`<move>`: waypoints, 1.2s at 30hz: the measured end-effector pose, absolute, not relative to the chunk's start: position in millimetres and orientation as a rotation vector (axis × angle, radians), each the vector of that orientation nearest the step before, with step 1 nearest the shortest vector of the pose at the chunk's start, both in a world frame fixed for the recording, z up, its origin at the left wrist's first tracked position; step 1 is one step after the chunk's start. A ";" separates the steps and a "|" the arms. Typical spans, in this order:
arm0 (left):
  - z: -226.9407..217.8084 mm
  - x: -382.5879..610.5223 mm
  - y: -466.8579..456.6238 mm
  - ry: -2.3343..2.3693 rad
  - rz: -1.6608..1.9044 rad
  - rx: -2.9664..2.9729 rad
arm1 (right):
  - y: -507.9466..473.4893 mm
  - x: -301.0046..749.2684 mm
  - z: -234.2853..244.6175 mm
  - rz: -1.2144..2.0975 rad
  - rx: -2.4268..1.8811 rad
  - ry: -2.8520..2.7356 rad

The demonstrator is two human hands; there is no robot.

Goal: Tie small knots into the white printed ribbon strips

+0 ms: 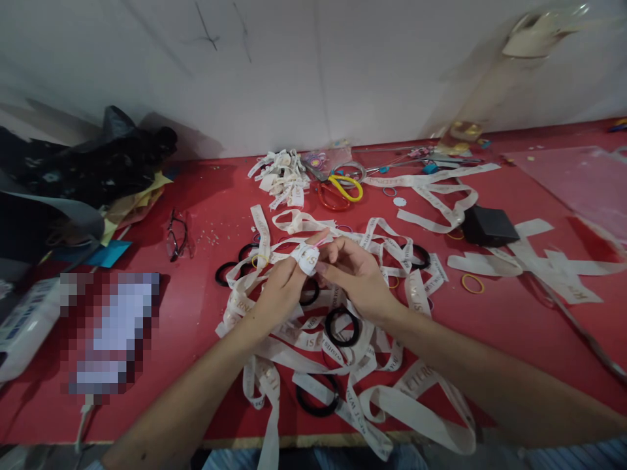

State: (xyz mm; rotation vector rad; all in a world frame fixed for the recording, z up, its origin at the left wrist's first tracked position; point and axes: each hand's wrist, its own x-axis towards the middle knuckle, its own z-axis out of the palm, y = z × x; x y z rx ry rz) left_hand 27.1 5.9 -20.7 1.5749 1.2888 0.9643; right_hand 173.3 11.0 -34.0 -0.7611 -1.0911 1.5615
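Observation:
In the middle of the head view my left hand (pixel 279 284) pinches a folded white printed ribbon (pixel 307 260). From the other side my right hand (pixel 360 277) grips its edge, with fingers bent and a thin pink band near the fingertips. Below both hands lies a loose tangle of white ribbon (pixel 411 437) with gold and dark lettering. Black hair ties (pixel 343 326) sit among the loops, and another black hair tie (pixel 317 396) is closer to the front edge. The inner side of the folded ribbon is hidden by my fingers.
Scissors (pixel 345 189) with yellow and red handles lie behind, beside a pile of short ribbon pieces (pixel 284 176). A black block (pixel 490 226) rests on ribbon at right. Eyeglasses (pixel 177 235) and a blurred phone-like object (pixel 120 333) are at left on the red table (pixel 196 313).

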 end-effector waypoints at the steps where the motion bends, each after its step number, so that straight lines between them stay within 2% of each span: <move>1: -20.2 26.4 6.1 1.300 0.966 1.530 | 11.3 172.8 -33.3 1.594 -0.719 -1.050; 8: -22.9 25.0 8.1 1.147 0.960 1.370 | 10.7 171.2 -24.8 1.707 -0.663 -0.886; 14: -20.7 25.6 6.6 1.202 1.023 1.438 | 12.3 174.4 -30.9 1.681 -0.611 -1.020; 22: -24.7 19.1 11.6 1.322 0.947 2.027 | 8.3 174.3 -34.2 1.425 -0.736 -1.257; 28: -20.9 16.4 8.4 1.307 0.940 2.172 | 9.1 171.6 -32.8 1.679 -0.584 -0.965; 36: -20.9 21.0 5.2 1.318 1.114 1.801 | 7.4 172.0 -24.4 1.790 -0.526 -0.819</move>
